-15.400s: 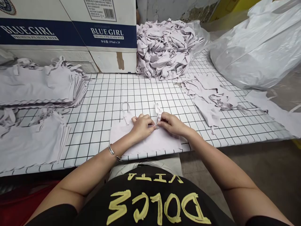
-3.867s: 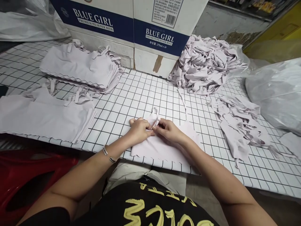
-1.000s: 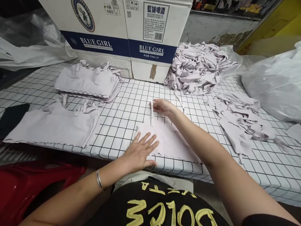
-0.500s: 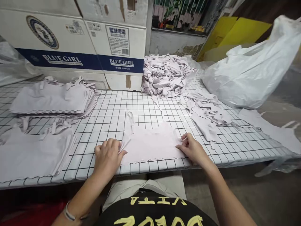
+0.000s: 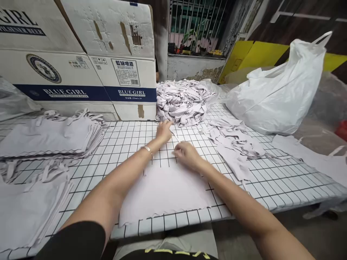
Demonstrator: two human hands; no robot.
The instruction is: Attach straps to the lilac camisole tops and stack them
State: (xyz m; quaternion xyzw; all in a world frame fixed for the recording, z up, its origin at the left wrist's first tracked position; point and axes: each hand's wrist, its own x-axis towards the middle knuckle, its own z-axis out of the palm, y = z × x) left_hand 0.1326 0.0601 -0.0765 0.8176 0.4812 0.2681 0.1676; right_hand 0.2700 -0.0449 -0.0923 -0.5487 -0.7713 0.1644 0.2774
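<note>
A pale pink camisole top (image 5: 165,195) lies flat at the table's front edge, its wavy hem toward me. Beyond its upper edge, my left hand (image 5: 164,132) is closed on a thin pale strap (image 5: 175,135), close to the big heap. Lower and to the right, my right hand (image 5: 187,154) is blurred, its fingers curled together at the strap's nearer end. My forearms hide the garment's sides. Whether the strap joins the top is hidden by my right hand.
Stacked matching tops (image 5: 54,137) and a second stack (image 5: 29,206) lie left. A beer carton (image 5: 100,76) stands behind. A heap of pale cloth pieces (image 5: 184,101), loose pieces (image 5: 230,141), a white plastic bag (image 5: 276,86) and another top (image 5: 306,155) occupy the right.
Both hands have left the sides of the top and reached forward past its upper edge to the strap. The view has tilted up somewhat.
</note>
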